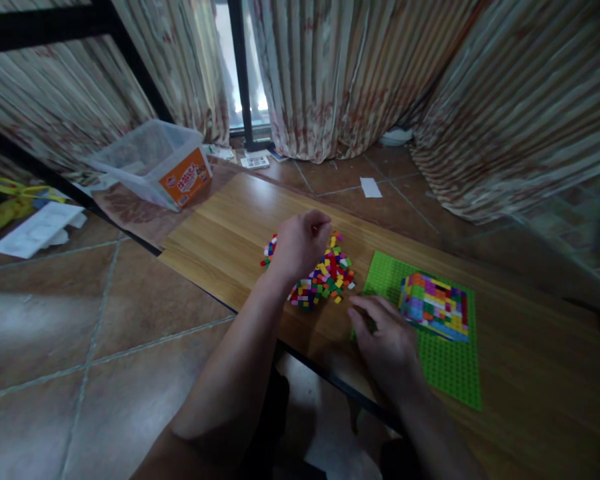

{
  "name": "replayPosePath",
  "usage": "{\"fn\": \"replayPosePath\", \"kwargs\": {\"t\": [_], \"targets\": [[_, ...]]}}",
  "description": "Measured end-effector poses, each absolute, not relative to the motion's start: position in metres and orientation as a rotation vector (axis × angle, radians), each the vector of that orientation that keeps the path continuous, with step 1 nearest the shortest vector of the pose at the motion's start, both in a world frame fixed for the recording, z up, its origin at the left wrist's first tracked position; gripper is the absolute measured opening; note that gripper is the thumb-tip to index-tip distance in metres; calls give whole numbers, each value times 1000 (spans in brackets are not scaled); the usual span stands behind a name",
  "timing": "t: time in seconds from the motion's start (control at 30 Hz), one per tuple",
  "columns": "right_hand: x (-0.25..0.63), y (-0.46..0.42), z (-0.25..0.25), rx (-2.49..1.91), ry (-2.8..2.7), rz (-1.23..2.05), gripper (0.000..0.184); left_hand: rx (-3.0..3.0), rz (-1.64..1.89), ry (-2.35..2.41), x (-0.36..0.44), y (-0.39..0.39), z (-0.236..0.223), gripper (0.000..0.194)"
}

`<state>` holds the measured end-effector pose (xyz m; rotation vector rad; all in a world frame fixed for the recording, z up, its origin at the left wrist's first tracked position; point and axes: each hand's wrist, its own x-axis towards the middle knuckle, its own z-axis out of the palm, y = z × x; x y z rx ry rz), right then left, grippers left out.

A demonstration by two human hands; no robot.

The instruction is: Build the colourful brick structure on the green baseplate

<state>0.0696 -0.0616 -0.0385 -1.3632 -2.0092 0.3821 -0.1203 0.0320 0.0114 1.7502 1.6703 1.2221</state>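
Note:
A pile of small loose bricks (pixel 330 275) in many colours lies on the wooden table (pixel 230 233). My left hand (pixel 300 243) hovers over the pile with its fingers curled; what it holds is hidden. To the right lies a green baseplate (pixel 450 367) carrying a multicoloured brick block (pixel 436 305). My right hand (pixel 387 337) rests flat on the near left corner of the baseplate, its fingers spread, just left of the block.
A clear plastic tub (pixel 153 160) with an orange label stands on the floor beyond the table's left end. Papers (pixel 371 187) and cards lie on the tiled floor near the curtains (pixel 340 73). White packaging (pixel 35 228) is at the far left.

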Motion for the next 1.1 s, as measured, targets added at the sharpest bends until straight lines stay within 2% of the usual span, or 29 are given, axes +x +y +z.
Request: {"fn": "replayPosePath", "kwargs": {"t": [0.4, 0.67, 1.1], "targets": [[43, -56, -43, -1517, -2101, 188, 22, 1784, 1153, 1647, -122, 29, 13, 19], [51, -57, -48, -1443, -2103, 319, 13, 1821, 1125, 1644, -118, 28, 16, 21], [68, -64, -43, -1408, -2035, 479, 14, 1930, 992, 1612, -103, 24, 15, 22]]}}
